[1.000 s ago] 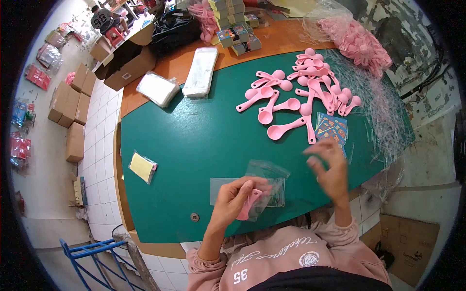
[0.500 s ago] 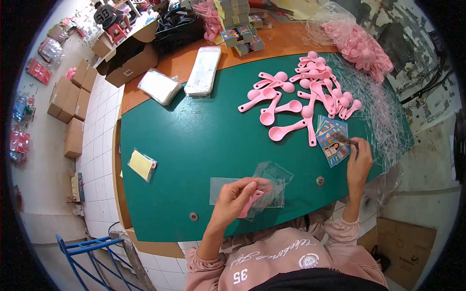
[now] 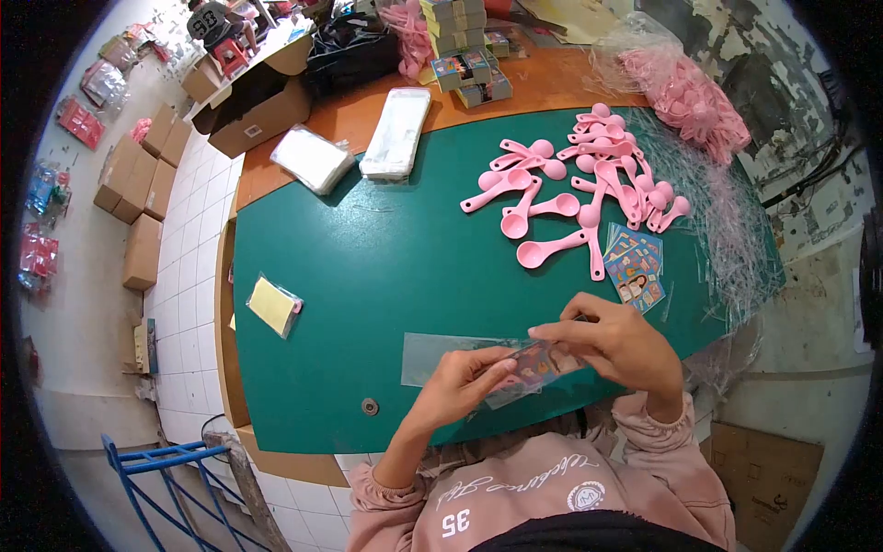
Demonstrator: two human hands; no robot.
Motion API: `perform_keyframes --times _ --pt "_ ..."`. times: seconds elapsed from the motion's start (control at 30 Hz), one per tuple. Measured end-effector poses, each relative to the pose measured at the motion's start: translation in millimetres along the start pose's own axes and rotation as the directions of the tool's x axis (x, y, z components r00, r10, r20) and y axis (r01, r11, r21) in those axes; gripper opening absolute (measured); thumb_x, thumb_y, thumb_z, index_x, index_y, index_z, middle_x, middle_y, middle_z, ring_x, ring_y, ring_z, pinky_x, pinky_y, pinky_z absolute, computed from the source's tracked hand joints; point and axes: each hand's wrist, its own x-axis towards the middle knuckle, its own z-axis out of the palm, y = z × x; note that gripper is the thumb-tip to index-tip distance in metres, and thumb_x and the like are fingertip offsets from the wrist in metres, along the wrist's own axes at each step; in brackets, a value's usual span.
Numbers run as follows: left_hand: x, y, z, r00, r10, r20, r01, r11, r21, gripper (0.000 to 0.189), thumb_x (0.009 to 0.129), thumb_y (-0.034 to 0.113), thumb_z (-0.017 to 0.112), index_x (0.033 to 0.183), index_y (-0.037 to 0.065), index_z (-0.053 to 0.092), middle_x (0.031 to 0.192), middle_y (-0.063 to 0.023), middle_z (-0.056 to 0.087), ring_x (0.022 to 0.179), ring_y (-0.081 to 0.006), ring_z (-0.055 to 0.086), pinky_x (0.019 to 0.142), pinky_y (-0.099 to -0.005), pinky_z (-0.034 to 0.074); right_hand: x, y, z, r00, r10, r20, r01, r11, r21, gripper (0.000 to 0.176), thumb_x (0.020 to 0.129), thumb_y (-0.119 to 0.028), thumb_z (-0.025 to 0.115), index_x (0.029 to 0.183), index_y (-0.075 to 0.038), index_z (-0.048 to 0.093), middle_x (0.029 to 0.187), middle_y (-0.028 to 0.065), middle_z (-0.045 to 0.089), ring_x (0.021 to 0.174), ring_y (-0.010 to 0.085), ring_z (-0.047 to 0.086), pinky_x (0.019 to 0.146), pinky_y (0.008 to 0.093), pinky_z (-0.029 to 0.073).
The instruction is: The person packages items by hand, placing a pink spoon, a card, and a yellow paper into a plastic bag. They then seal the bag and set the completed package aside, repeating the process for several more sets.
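Observation:
My left hand [image 3: 463,382] pinches a clear plastic bag near the front edge of the green table [image 3: 368,258]. My right hand [image 3: 625,345] has its fingers closed on a printed card [image 3: 543,364], which lies at or partly in the bag's opening; how far in, I cannot tell. Flat clear bags [image 3: 423,357] lie beneath and beside my left hand. Just beyond my right hand is a fanned stack of blue printed cards [image 3: 635,267]. Pink spoons [image 3: 552,247] lie loose farther back. The pink spoon seen earlier by my left hand is hidden.
A packed yellow card [image 3: 274,306] lies at the left. Two stacks of clear bags [image 3: 395,133], bundled cards [image 3: 460,69] and an open carton [image 3: 253,120] are at the back. Plastic wrap [image 3: 727,221] covers the right edge. Another person [image 3: 216,26] sits far back left.
My right hand has come from the card stack to my left hand, bringing a card to the bag. The view has shifted slightly.

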Motion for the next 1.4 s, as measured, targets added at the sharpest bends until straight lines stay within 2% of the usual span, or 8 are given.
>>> perform_keyframes --times 0.27,0.4,0.47,0.6,0.73,0.9,0.97,1.4 --pt "-2 2 7 0.98 0.191 -0.06 -0.161 0.932 0.326 0.071 0.084 0.018 0.059 0.141 0.013 0.016 0.076 -0.0166 0.064 0.063 -0.0297 0.06 0.065 -0.031 0.046 13 14 30 0.994 -0.109 0.001 0.108 0.991 0.076 0.016 0.074 -0.013 0.064 0.085 -0.002 0.058 0.078 0.0117 0.056 0.068 0.0306 0.056 0.061 0.0352 0.044" --pt "-13 7 0 0.995 0.044 -0.087 -0.012 0.944 0.33 0.073 0.083 0.019 0.06 0.141 0.014 0.016 0.077 -0.0156 0.064 0.065 -0.0286 0.061 0.065 -0.0305 0.046 12 17 23 0.986 -0.019 0.167 -0.032 0.954 0.299 0.013 0.073 -0.011 0.066 0.073 -0.001 0.057 0.068 0.0068 0.056 0.062 0.0209 0.055 0.057 0.031 0.043" --pt "-22 -9 -22 0.968 0.229 0.102 -0.25 0.912 0.325 0.065 0.083 0.014 0.061 0.138 0.007 0.026 0.082 -0.0124 0.065 0.069 -0.0217 0.062 0.067 -0.0282 0.046 6 21 19 0.963 0.251 0.094 -0.265 0.842 0.47 0.014 0.071 -0.008 0.069 0.067 -0.002 0.057 0.062 0.0 0.054 0.062 0.009 0.052 0.056 0.0259 0.042" --pt "-33 -34 -38 0.939 0.344 -0.002 -0.344 0.939 0.012 0.053 0.082 0.007 0.061 0.13 0.002 0.039 0.09 -0.0085 0.064 0.077 -0.0137 0.061 0.071 -0.025 0.046 7 20 20 0.93 0.356 0.09 -0.292 0.569 0.769 0.014 0.068 -0.006 0.072 0.071 -0.003 0.058 0.064 -0.0018 0.054 0.064 0.0056 0.05 0.061 0.0224 0.042" --pt "-41 -27 -40 0.967 0.235 -0.097 -0.242 0.968 -0.062 0.045 0.081 0.007 0.062 0.122 -0.002 0.045 0.102 -0.0101 0.06 0.087 -0.0128 0.06 0.073 -0.0239 0.048 1 24 19 0.919 0.337 0.207 -0.39 0.695 0.604 0.01 0.071 -0.002 0.069 0.077 0.0 0.062 0.072 0.002 0.061 0.072 0.0079 0.053 0.066 0.0232 0.043" --pt "-37 -30 -31 0.971 0.237 -0.035 -0.238 0.968 -0.075 0.036 0.085 0.006 0.056 0.12 0.0 0.049 0.092 -0.008 0.064 0.083 -0.0117 0.06 0.072 -0.0247 0.049 -2 34 33 0.918 0.377 0.121 -0.364 0.683 0.633 0.015 0.073 -0.01 0.07 0.079 0.001 0.062 0.073 0.003 0.062 0.068 0.0061 0.052 0.061 0.0245 0.043" --pt "-34 -40 -26 0.963 0.246 -0.112 -0.251 0.967 -0.032 0.032 0.086 0.007 0.056 0.117 -0.001 0.05 0.091 -0.0078 0.064 0.082 -0.0115 0.06 0.073 -0.0243 0.049 0 32 37 0.941 0.339 -0.026 -0.295 0.854 0.429 0.017 0.073 -0.014 0.07 0.08 0.0 0.063 0.073 0.0047 0.063 0.065 0.0068 0.053 0.059 0.0246 0.044" --pt "-30 -48 -14 0.891 0.306 -0.335 -0.38 0.907 -0.183 0.025 0.085 0.003 0.055 0.109 -0.002 0.053 0.098 -0.0058 0.058 0.089 -0.0106 0.056 0.078 -0.0237 0.046 6 12 35 0.932 0.361 0.021 -0.341 0.858 0.385 0.018 0.071 -0.014 0.07 0.086 -0.003 0.068 0.074 0.0086 0.064 0.065 0.0114 0.059 0.058 0.0247 0.045"
